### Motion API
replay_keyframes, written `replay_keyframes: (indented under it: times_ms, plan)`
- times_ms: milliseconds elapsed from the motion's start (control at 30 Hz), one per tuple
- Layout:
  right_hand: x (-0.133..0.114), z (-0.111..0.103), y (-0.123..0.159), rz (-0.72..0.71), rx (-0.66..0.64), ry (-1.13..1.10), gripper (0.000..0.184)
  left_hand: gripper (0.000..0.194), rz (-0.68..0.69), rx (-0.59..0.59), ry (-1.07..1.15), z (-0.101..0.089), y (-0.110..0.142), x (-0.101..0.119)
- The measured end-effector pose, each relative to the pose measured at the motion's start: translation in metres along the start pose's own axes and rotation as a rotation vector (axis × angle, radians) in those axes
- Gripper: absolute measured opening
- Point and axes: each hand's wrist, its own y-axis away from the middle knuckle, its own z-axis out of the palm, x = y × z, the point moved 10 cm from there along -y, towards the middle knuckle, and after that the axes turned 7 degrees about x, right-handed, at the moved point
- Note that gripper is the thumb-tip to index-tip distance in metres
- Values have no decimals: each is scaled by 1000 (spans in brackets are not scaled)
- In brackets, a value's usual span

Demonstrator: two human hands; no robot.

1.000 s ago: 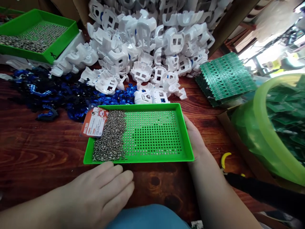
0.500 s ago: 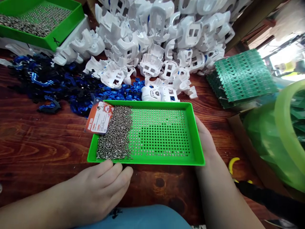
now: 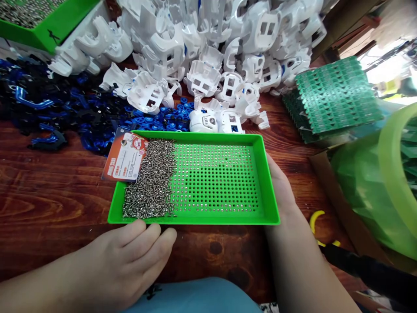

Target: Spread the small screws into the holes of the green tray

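A green perforated screw tray (image 3: 269, 187) is held in front of me, above the wooden table. Small metal screws (image 3: 150, 182) lie heaped over its left part. Farther right, screws sit in many of the holes, while a central patch of holes stays bare. An orange and white printed card (image 3: 125, 157) rests over the upper left corner. My left hand (image 3: 130, 261) is closed at the near left edge, fingers curled against the rim, thumb hidden. My right hand (image 3: 282, 187) grips the right end from outside, with its fingers mostly hidden below.
White plastic shells (image 3: 202, 78) are piled behind the tray. Blue and black parts (image 3: 65, 104) lie to the left, near another green tray (image 3: 42, 32) of screws. On the right are stacked green sheets (image 3: 335, 95), a green bucket (image 3: 368, 191) and a yellow hook-shaped piece (image 3: 315, 221).
The tray's left end shows slightly farther left, with the card and my left hand along with it. The view has shifted a little. Both hands keep their places on the tray.
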Motion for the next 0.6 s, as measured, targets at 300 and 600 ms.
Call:
replay_keyframes:
  times_ms: [300,600]
  plan:
    - [-6,-5,-2,-58,22,-16,32,35,2,-19,6,1,3,0]
    - [-3,-2,-1,-37,7,-5,34,36,-182,46,14,-12,-23,-19]
